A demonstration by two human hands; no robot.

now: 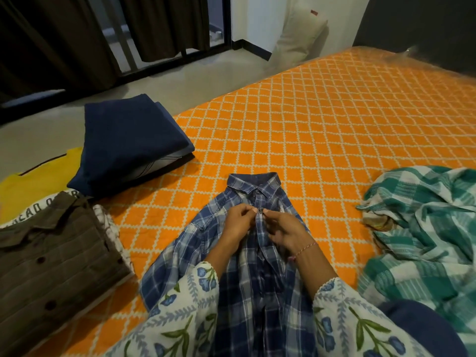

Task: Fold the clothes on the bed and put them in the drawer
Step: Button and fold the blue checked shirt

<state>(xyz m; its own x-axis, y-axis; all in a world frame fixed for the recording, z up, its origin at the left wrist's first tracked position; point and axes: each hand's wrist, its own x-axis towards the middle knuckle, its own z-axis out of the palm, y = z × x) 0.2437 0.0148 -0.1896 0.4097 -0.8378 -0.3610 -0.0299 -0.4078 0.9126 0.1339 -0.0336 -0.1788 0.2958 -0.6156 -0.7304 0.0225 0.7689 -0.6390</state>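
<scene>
Both hands work at the placket of the blue plaid shirt (247, 253), just below its collar — left hand (238, 222) pinches the fabric edge with thumb and forefinger, right hand (283, 231) pinches a button between its fingertips, other fingers loosely curled. That shirt lies front up on the orange quilted bed (322, 124), collar pointing away from the person, sleeves spread to either side, lower part under the floral sleeves (180, 318). Left of the shirt: a folded brown striped shirt (54, 258) stacked on a white printed garment (38, 207), with a yellow garment (33, 181) beyond it. Up-left of the shirt sits a folded navy stack (128, 143) near the bed's edge. Right of the shirt — a crumpled green-and-white checked cloth (425, 228), unfolded. Thread bracelet (304, 249) on the right wrist.
</scene>
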